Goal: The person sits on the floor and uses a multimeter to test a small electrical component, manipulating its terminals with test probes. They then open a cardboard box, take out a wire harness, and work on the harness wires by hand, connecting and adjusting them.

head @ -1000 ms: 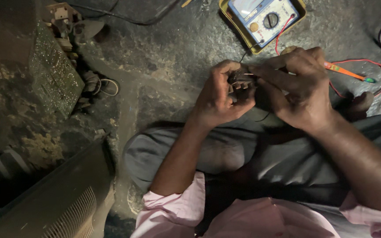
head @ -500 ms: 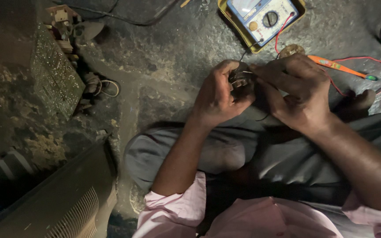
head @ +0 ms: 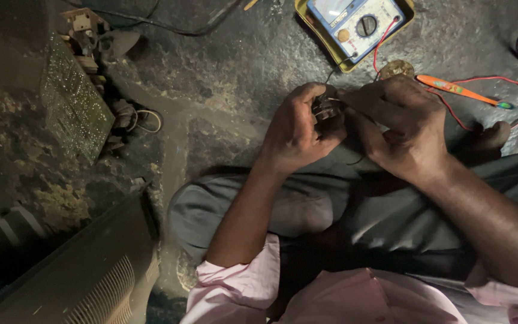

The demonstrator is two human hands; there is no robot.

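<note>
Over my folded knees, seen from above, both my bare hands meet around one small dark component [head: 329, 110]. My left hand [head: 295, 132] curls closed around it from the left side, thumb and fingers wrapped tight, so most of the part is hidden. My right hand [head: 400, 129] comes in from the right, its fingers pinched narrow against the same part; I cannot tell what, if anything, sits between those fingertips. The part is held in the air just above my grey trousers [head: 391, 210], near the rough dark floor [head: 229, 78].

Beyond my hands, toward the top, lies a multimeter [head: 355, 27] in a yellow case with a round dial. Red wire [head: 514, 99] loops from it across the floor to the right, and an orange tool with a green tip [head: 460, 91] lies just beyond my right hand. Far to the left, well apart from me, a green circuit board [head: 73, 108] rests tilted among small loose parts. At lower left sits a dark vented casing [head: 85, 276]. My pink sleeves [head: 235, 288] show at the bottom.
</note>
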